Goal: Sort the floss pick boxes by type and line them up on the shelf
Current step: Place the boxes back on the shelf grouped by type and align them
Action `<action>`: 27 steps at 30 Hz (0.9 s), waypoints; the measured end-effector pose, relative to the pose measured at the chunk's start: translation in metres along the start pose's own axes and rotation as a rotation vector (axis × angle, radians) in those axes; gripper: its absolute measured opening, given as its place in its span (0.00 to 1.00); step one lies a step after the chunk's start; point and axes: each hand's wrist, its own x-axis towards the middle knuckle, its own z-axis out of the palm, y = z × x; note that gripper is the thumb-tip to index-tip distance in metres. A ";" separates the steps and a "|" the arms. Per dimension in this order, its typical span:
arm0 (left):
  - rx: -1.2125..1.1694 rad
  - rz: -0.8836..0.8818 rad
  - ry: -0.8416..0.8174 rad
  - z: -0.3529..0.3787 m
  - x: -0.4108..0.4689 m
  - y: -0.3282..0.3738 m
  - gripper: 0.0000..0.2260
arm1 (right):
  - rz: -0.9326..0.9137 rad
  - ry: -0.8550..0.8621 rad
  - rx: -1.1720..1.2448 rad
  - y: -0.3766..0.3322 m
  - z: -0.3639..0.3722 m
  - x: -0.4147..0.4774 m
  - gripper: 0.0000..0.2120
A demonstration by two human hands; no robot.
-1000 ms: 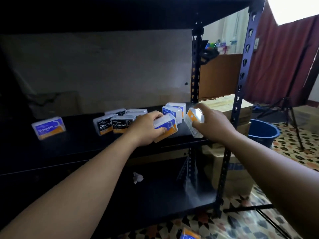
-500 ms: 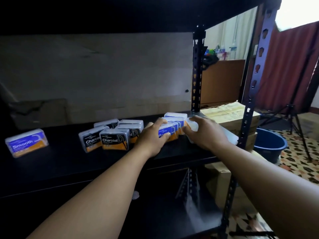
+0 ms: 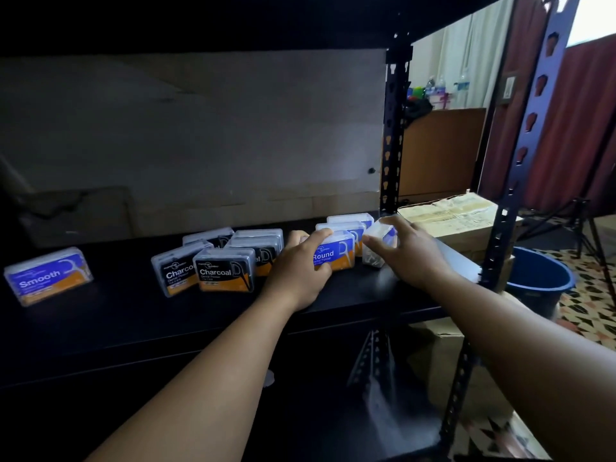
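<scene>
Left hand (image 3: 298, 271) grips the Round box (image 3: 335, 253) on the shelf (image 3: 116, 316), thumb over its top. Just right of the Round box, right hand (image 3: 411, 260) curls around a tilted box (image 3: 381, 241). Charcoal boxes (image 3: 223, 270) sit to its left.

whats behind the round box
Two more blue boxes stand in a row behind the Round box the left hand grips. Their fronts are mostly covered, so the type is unreadable.
</scene>
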 end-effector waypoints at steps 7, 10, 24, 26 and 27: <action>0.044 -0.001 -0.007 0.003 0.003 -0.002 0.25 | 0.075 0.004 -0.078 -0.004 0.006 0.009 0.34; 0.051 0.009 0.005 0.003 0.003 -0.002 0.27 | 0.061 0.012 -0.075 -0.001 0.006 0.007 0.36; 0.062 0.158 0.297 -0.008 -0.042 0.019 0.25 | -0.114 0.153 0.187 0.011 -0.007 -0.100 0.32; -0.047 0.180 0.317 -0.006 -0.066 0.021 0.24 | -0.145 0.195 0.203 0.015 -0.005 -0.125 0.31; -0.102 0.198 0.326 -0.005 -0.082 0.023 0.23 | -0.157 0.206 0.225 0.019 -0.003 -0.138 0.29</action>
